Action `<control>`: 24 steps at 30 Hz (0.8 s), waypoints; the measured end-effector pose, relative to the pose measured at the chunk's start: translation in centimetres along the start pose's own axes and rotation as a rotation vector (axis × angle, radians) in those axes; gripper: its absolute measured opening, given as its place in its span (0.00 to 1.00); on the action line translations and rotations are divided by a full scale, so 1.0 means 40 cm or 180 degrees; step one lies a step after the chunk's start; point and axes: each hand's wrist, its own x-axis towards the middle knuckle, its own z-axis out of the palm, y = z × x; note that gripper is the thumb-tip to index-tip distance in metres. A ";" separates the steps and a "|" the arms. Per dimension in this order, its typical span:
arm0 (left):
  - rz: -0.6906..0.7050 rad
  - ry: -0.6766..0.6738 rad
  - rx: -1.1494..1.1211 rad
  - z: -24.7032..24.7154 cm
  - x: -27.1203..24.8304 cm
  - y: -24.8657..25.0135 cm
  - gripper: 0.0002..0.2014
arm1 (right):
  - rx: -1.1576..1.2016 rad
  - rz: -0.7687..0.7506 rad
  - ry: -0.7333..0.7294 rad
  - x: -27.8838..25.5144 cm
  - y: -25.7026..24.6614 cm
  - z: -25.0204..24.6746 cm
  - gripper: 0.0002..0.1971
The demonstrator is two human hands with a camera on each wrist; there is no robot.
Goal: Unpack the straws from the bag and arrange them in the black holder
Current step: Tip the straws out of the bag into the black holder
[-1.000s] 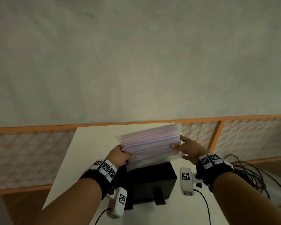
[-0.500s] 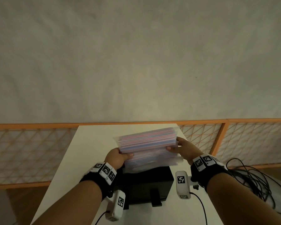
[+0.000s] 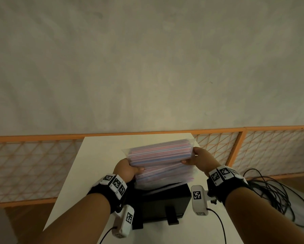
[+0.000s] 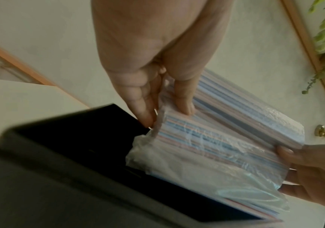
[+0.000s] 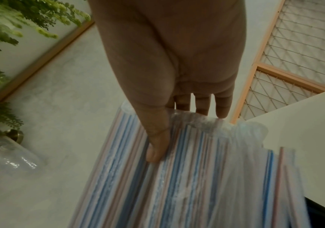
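Note:
A clear plastic bag [image 3: 160,152] packed with red, blue and white striped straws [image 4: 226,138] hangs sideways just above the black holder [image 3: 162,206]. My left hand [image 3: 128,169] pinches the bag's left end [image 4: 161,108], thumb on top. My right hand [image 3: 196,156] grips the right end, thumb across the straws [image 5: 177,177], fingers behind. The bag's lower part [image 4: 187,169] sags down toward the holder's open top [image 4: 99,131]. The holder's inside is mostly hidden by the bag.
The holder stands on a white table [image 3: 98,159], near its front. Behind it runs an orange-framed lattice fence [image 3: 24,166]. A tangle of black cables [image 3: 274,194] lies on the floor to the right. Green foliage [image 5: 5,23] hangs overhead in the wrist views.
Both hands have lowered the bag slightly and brought it closer to the holder's top. Its lower edge now reaches the opening. The grips have not changed.

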 end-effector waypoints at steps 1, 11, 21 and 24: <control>-0.0001 -0.0011 0.0011 -0.002 -0.002 0.004 0.19 | -0.0037 0.0017 0.0028 -0.001 0.003 0.005 0.30; -0.0020 -0.0078 0.0441 -0.010 0.020 -0.001 0.21 | -0.0249 -0.0027 0.0196 -0.012 -0.003 0.008 0.25; -0.0041 -0.0089 0.0775 -0.015 0.004 0.009 0.18 | -0.0398 -0.0015 0.0207 -0.029 -0.037 0.008 0.16; -0.0059 -0.0131 0.0666 -0.017 0.005 0.008 0.15 | -0.0440 -0.0043 0.0228 -0.030 -0.043 0.011 0.18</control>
